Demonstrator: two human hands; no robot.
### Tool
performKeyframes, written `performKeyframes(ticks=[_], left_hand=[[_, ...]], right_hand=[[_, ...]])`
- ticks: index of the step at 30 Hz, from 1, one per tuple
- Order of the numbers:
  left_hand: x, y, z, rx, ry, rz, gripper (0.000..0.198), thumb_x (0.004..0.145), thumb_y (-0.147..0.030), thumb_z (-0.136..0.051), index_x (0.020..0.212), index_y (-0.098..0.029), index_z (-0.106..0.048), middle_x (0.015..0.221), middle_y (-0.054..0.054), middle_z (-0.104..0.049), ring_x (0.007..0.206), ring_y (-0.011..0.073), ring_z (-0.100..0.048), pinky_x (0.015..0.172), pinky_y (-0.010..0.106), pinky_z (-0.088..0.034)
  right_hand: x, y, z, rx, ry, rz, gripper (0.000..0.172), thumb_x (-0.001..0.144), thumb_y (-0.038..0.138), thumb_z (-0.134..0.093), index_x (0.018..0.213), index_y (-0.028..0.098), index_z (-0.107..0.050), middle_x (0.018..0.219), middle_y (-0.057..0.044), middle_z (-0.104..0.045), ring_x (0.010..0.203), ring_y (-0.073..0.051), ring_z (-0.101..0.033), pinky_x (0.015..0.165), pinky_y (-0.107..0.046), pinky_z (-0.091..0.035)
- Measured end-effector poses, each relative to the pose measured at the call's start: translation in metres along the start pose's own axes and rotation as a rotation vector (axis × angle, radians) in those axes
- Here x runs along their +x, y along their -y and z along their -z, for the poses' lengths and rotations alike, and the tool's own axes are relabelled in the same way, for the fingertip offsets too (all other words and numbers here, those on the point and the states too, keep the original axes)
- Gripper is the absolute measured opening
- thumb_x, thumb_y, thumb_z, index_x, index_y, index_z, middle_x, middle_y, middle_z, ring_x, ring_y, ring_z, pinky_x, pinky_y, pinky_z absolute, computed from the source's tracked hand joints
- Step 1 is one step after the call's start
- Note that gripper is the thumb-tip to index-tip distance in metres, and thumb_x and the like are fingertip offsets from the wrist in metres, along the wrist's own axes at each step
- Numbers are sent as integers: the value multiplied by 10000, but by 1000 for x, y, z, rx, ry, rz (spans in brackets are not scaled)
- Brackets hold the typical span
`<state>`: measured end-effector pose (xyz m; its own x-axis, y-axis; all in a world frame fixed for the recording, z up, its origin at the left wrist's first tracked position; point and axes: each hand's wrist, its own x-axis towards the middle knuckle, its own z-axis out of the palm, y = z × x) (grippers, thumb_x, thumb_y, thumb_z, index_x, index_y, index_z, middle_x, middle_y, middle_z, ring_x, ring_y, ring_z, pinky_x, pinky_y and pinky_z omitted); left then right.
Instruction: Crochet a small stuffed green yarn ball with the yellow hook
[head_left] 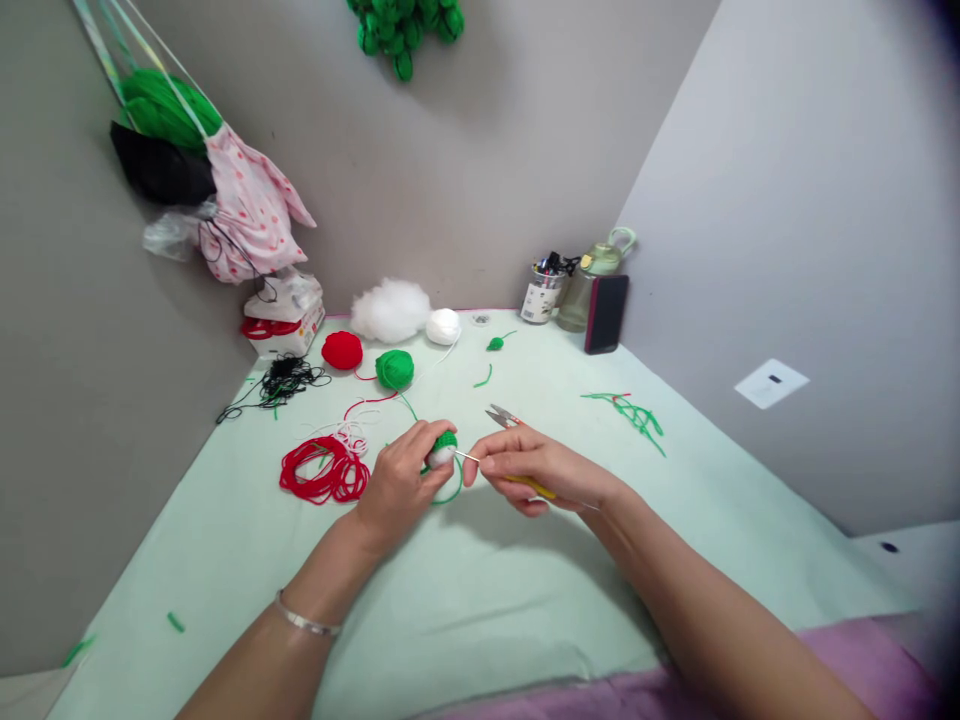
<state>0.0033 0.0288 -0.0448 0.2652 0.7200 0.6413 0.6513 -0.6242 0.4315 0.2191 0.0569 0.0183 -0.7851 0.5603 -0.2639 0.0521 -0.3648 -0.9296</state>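
Observation:
My left hand [403, 480] is closed around a small green and white crocheted piece [442, 449], held just above the pale green table [480, 590]. My right hand [529, 468] pinches a crochet hook with a yellow handle [525, 483]; its metal tip touches the piece. Green yarn runs from the piece back to a green yarn ball [394, 369]. Small scissors [503, 415] lie just behind my right hand.
A red yarn ball [342, 350], white yarn ball [443, 326] and white stuffing [390, 309] sit at the back. Loose red yarn [325, 470] lies left; green scraps [634, 412] right. A cup of tools [541, 291], bottle [589, 284] and phone [606, 313] stand by the wall.

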Motion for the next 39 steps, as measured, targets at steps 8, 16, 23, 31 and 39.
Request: performKeyframes(ticks=[8,16,23,31,39], left_hand=[[-2,5,-1,78,2,-13,328,912,-57,-538,1197,-204,-608,918,33,-690,806,188,-677,717,282,-529],[-4,13,-1,175,34,-102,355,925,-66,-540,1242,-190,-640,900,51,-678,796,216,-656,725,315,-542],[-2,14,2,184,17,-93,384,915,-54,-528,1262,-196,-610,917,45,-670,802,203,-663,725,298,-549],[-4,15,3,199,49,-101,382,921,-73,-540,1268,-212,-622,909,47,-658,823,219,-656,743,312,-539],[-4,14,0,127,63,-7,350,973,-132,-518,1308,-178,-608,948,67,-656,841,233,-652,731,324,-530]], right_hand=[[5,-2,3,20,-54,-62,194,863,314,-668,902,129,-709,426,110,-376,397,-59,-200,325,-152,-258],[14,-14,4,143,2,-112,194,853,306,-691,902,119,-713,423,117,-358,387,-58,-170,311,-150,-293],[10,-8,8,165,18,-108,197,870,299,-698,916,108,-717,435,114,-371,374,-51,-169,302,-146,-307],[15,-16,8,193,-13,-95,193,854,299,-717,896,111,-715,438,114,-371,384,-52,-167,305,-149,-305],[20,-18,-1,224,-96,-14,232,825,348,-752,867,128,-691,433,125,-363,384,-51,-173,333,-174,-353]])
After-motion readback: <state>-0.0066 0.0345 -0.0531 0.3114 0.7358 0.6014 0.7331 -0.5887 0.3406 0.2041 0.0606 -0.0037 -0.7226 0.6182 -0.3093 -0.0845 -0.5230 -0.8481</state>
